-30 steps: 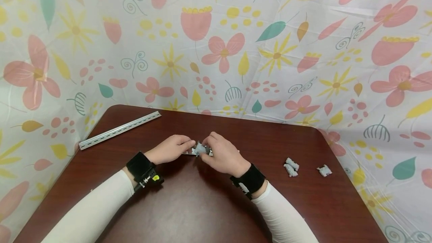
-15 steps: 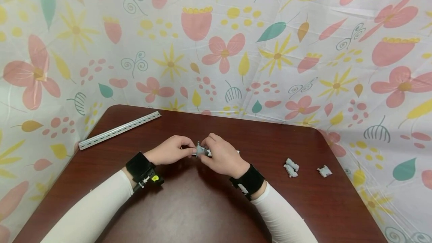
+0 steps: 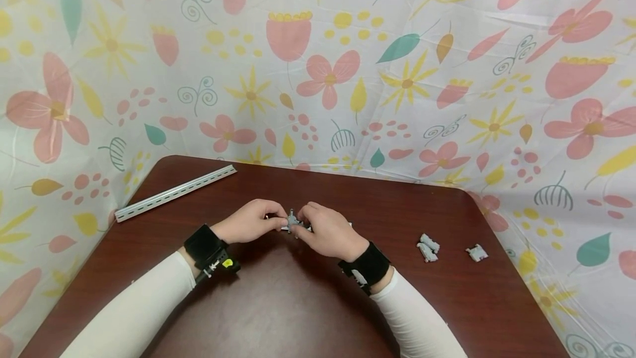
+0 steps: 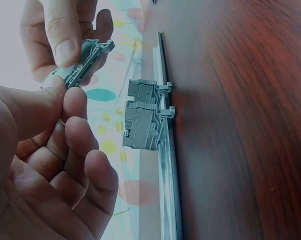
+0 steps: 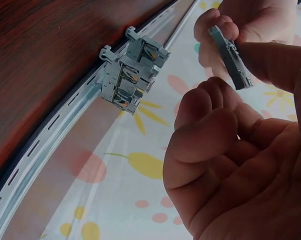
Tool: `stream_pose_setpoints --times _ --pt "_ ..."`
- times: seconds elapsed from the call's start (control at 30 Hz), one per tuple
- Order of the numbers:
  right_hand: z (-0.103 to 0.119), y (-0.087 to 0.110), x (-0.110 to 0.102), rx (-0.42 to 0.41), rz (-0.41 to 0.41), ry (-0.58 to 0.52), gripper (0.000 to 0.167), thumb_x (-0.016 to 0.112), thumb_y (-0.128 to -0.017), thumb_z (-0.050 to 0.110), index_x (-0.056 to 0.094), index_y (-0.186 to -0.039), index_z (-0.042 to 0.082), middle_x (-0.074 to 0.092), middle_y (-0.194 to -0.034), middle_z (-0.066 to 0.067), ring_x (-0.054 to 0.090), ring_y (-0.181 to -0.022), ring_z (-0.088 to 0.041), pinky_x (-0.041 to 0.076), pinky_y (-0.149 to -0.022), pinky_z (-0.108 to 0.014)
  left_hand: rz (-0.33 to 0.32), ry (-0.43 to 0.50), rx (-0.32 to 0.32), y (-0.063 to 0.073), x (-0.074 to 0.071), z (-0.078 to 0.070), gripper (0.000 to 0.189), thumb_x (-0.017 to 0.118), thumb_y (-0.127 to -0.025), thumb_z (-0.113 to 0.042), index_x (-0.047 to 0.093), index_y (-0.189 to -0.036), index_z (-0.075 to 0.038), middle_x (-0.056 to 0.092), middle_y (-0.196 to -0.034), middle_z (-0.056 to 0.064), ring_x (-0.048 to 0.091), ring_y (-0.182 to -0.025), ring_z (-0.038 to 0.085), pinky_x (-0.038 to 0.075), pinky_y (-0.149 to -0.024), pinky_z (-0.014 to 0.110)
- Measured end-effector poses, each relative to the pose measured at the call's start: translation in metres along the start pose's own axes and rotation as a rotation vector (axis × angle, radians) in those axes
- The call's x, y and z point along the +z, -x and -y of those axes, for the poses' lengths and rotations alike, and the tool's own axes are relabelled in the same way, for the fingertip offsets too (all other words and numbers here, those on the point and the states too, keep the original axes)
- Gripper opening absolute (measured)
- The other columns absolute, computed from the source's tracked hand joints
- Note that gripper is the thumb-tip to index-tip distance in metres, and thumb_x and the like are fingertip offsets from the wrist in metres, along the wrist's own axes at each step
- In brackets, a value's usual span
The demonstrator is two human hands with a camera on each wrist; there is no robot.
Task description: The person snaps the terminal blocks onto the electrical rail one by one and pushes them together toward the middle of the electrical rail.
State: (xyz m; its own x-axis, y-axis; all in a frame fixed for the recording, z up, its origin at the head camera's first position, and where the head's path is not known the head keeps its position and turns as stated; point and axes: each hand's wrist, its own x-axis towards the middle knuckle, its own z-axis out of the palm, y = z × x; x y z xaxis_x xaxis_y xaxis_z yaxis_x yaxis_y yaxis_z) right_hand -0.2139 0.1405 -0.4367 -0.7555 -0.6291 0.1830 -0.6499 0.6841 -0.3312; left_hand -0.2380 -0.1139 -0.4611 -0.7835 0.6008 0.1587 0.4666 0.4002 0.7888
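A thin grey terminal block (image 4: 83, 62) is held up between both hands. The left hand (image 3: 252, 221) pinches one end of it between thumb and fingers. From the other side, the right hand (image 3: 332, 231) grips it, its thumb on the block (image 5: 233, 60) in the right wrist view and its lower fingers curled below. Beside the hands, a slotted metal DIN rail (image 4: 169, 190) carries a small group of grey terminal blocks (image 4: 142, 120), also seen in the right wrist view as mounted blocks (image 5: 133, 70). In the head view the hands mostly hide this rail.
Another slotted rail (image 3: 176, 193) lies diagonally at the table's back left. Toward the right side are two loose terminal blocks (image 3: 428, 248) close together and a separate block (image 3: 477, 253). A floral curtain (image 3: 318, 70) hangs behind the brown table (image 3: 278, 303).
The left fingers have moved slightly right and now pinch the terminal block, which has turned a little between the hands. The right hand has barely shifted.
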Motion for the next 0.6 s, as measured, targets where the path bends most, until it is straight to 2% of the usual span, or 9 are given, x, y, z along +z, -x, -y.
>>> stream_pose_setpoints --times 0.17,0.6 --pt "0.0011 -0.0002 -0.0013 -0.019 0.015 0.018 0.015 0.073 -0.111 0.030 0.071 -0.104 0.016 0.060 -0.092 0.007 0.055 -0.074 -0.007 0.051 -0.067 -0.027 -0.003 0.001 0.006 0.0003 0.0002 -0.0012 0.011 0.073 -0.109 -0.015 0.081 -0.103 -0.019 0.070 -0.088 -0.009 0.060 -0.082 0.016 0.048 -0.075 0.030" --pt "-0.0011 -0.0014 -0.0019 -0.050 0.070 -0.034 0.028 0.071 -0.111 0.029 0.063 -0.086 0.024 0.051 -0.073 0.008 0.046 -0.062 -0.006 0.041 -0.058 -0.026 0.015 0.019 0.015 0.0000 0.0022 0.0040 0.010 0.073 -0.110 -0.020 0.082 -0.105 -0.022 0.071 -0.090 -0.009 0.060 -0.083 0.014 0.049 -0.075 0.031"
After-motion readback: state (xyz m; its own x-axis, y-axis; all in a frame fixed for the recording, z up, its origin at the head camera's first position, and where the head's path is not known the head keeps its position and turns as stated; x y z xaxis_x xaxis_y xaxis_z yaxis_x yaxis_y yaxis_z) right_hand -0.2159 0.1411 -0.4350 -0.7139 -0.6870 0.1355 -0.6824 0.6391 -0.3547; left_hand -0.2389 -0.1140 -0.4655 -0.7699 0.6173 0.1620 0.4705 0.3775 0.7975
